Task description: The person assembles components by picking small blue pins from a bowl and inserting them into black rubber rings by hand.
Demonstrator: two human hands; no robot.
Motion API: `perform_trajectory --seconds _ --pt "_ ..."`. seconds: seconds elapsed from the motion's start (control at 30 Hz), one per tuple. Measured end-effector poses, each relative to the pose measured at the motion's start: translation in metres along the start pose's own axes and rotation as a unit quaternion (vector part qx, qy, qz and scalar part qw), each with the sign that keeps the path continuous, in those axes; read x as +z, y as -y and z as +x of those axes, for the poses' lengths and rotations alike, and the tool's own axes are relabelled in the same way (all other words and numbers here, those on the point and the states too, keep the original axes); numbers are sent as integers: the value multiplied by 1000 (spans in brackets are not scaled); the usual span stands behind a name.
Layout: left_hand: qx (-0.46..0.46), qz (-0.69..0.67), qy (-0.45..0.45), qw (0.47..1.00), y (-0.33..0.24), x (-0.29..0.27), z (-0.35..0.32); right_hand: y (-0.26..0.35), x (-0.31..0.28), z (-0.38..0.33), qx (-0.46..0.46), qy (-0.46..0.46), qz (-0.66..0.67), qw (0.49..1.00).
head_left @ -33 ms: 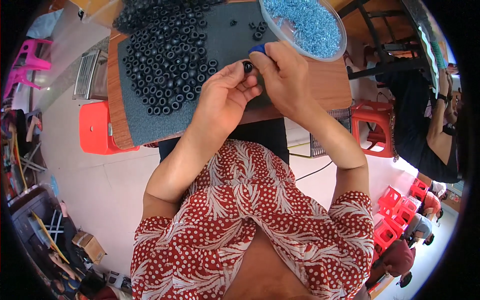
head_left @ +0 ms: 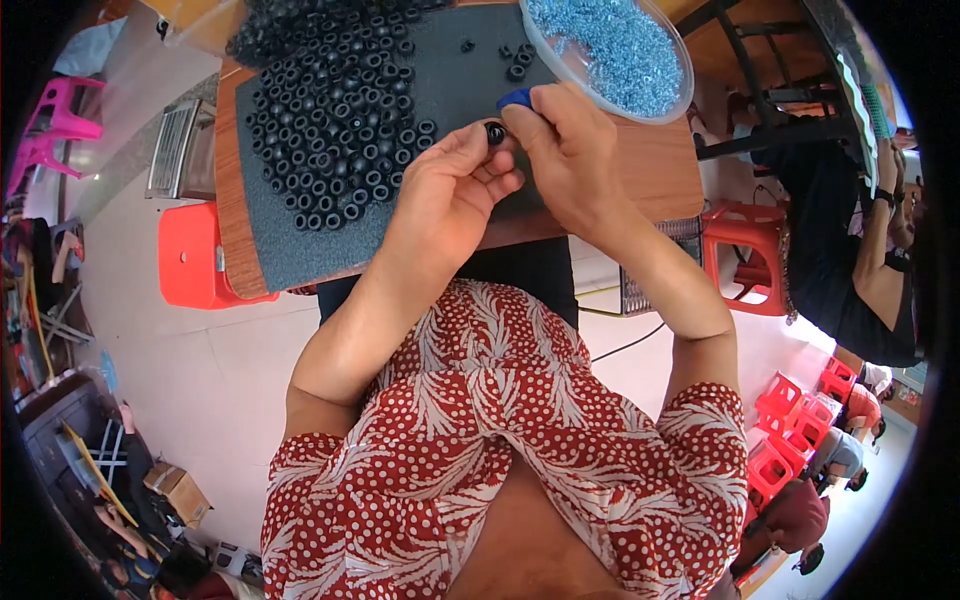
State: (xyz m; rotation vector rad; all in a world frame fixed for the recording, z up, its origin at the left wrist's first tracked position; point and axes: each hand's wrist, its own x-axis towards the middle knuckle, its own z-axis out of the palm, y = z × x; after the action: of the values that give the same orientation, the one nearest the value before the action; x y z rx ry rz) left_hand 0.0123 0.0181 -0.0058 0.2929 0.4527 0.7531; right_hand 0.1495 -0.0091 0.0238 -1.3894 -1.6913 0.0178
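From where I stand, taking the black ring piece (head_left: 496, 133) as the centre of a clock, with twelve pointing away from the seated person, the left hand (head_left: 455, 190) comes in from seven o'clock. Its thumb and forefinger are closed around the ring piece, leaving no gap but the piece itself, its opening facing up, while the other fingers curl loosely below. The ring piece is held over the near part of the table (head_left: 650, 170).

The right hand (head_left: 570, 150) comes in from between three and four o'clock, its fingers folded tight and its thumb bent over a blue item (head_left: 515, 98) that pokes out at one o'clock. Most of that item is hidden in the grip, and I cannot tell whether it touches the ring piece.

A dense spread of black rings (head_left: 345, 140) covers the dark mat (head_left: 440, 80) from nine to eleven o'clock. A few loose black pieces (head_left: 518, 68) lie between twelve and one, near the right hand. At two o'clock a round clear tub (head_left: 657, 117) holds tiny light-blue bits (head_left: 630, 55). One red stool (head_left: 190, 255) stands at eight o'clock and another red stool (head_left: 745, 250) at four.
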Motion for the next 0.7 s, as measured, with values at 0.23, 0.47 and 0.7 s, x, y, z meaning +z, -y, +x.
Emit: perform_trajectory --seconds 0.23,0.47,0.7 --pt "22 -4 -21 1000 0 1 0 2 0 -3 90 -2 133 987" --pt "40 25 -37 998 0 7 -2 3 -4 0 12 0 51 999" --pt "44 12 -11 999 3 -1 -2 5 -5 -4 -115 -10 -8 993"
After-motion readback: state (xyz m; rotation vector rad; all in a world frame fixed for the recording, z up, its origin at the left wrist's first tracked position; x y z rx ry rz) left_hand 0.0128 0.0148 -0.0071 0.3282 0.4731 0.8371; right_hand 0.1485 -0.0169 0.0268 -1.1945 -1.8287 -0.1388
